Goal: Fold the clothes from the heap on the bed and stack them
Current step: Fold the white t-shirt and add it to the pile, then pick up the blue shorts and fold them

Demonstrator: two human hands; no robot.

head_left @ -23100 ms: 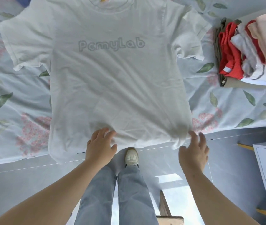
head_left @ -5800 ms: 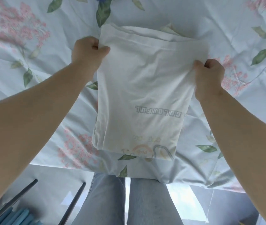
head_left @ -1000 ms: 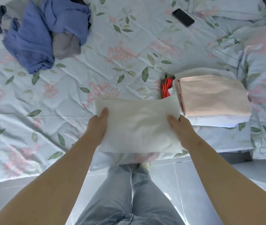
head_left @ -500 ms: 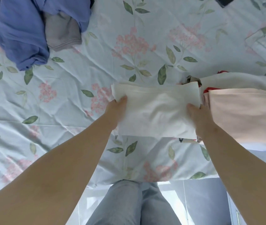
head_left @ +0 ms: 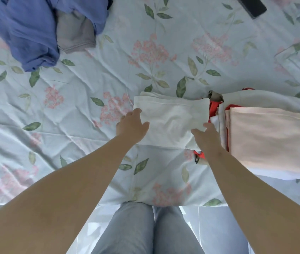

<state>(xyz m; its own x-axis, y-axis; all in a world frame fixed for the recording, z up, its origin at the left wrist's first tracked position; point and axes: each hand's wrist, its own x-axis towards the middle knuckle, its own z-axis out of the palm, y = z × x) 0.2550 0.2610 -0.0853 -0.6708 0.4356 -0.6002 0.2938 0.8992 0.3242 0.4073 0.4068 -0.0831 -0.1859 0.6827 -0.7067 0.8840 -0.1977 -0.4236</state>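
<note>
— On the bed point(head_left: 108, 79), against our stack's point(head_left: 273, 140) left side, we've now set the folded white shirt point(head_left: 171, 121) down.
— Our left hand point(head_left: 131, 126) and right hand point(head_left: 206, 137)?
— Fingers slackened, lying straight along its edges. Heap point(head_left: 30, 30) next, we reckon.

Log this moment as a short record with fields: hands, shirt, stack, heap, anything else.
Left hand: fingers relaxed, touching the left edge of the folded white shirt
Right hand: fingers relaxed, touching its right edge
Shirt: appears to lie flat on the bed, just left of the stack
Stack contents: folded clothes, pink piece on top
Heap: blue and grey garments, unfolded, far left
Other: dark phone on the bed, far right
</note>
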